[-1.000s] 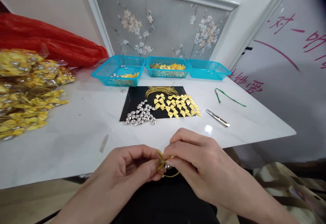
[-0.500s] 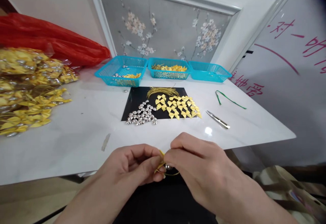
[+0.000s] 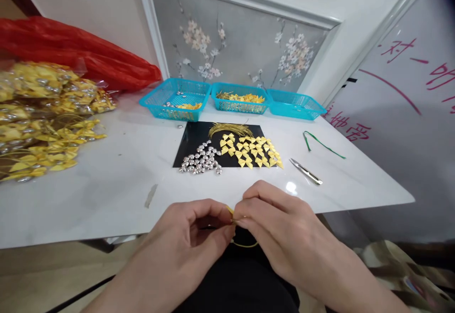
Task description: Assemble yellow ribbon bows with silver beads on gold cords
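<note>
My left hand [image 3: 197, 239] pinches a yellow ribbon bow [image 3: 230, 209] between thumb and fingertips, just off the table's front edge. Pressed close against it, my right hand [image 3: 280, 227] has its thumb and forefinger closed on a thin gold cord. A loop of that cord [image 3: 246, 245] hangs below the fingers. Most of the bow is covered by my fingertips. On a black mat [image 3: 183, 149] beyond my hands lie a heap of shiny silver beads [image 3: 202, 159], rows of yellow bows [image 3: 250, 149] and a bundle of gold cords [image 3: 229, 129].
Three blue baskets [image 3: 170, 114] line the back of the white table [image 3: 117, 194]. At the right lie a small craft knife [image 3: 305, 171] and a green ribbon [image 3: 323, 144]. Bagged yellow bow pieces [image 3: 46, 114] and a red bag [image 3: 88, 50] crowd the left side.
The silver bead seen between my hands is now hidden. My fingertips have drawn together around the bow and cord, and the right hand has turned slightly. The view has shifted a little.
</note>
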{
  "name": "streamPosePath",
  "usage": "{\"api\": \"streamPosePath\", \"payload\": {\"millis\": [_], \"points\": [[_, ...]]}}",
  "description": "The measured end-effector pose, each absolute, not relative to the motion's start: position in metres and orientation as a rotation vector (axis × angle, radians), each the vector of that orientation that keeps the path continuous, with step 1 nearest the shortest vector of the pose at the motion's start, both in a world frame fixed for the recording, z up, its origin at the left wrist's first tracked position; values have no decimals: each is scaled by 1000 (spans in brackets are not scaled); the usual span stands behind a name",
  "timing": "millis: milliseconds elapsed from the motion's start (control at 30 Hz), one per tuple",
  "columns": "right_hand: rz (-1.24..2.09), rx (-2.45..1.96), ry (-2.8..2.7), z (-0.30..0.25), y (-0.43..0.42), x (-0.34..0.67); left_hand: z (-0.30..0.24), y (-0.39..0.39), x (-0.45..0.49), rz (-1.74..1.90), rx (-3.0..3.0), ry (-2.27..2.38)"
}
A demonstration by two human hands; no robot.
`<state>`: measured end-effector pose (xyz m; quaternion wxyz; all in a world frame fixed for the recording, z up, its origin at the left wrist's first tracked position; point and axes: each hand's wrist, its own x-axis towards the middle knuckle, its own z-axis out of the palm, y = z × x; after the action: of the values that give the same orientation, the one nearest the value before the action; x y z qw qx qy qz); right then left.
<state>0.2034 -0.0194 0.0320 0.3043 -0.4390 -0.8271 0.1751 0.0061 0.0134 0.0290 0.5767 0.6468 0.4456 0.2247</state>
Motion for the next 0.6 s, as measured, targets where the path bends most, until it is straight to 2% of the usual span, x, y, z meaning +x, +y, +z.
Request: {"api": "streamPosePath", "payload": {"millis": [200, 600], "points": [[658, -1149, -2039, 35, -12, 205, 26, 11, 9, 634, 1638, 1115], [855, -1108, -1990, 43, -11, 208, 30, 21, 3, 630, 1290, 888]]}}
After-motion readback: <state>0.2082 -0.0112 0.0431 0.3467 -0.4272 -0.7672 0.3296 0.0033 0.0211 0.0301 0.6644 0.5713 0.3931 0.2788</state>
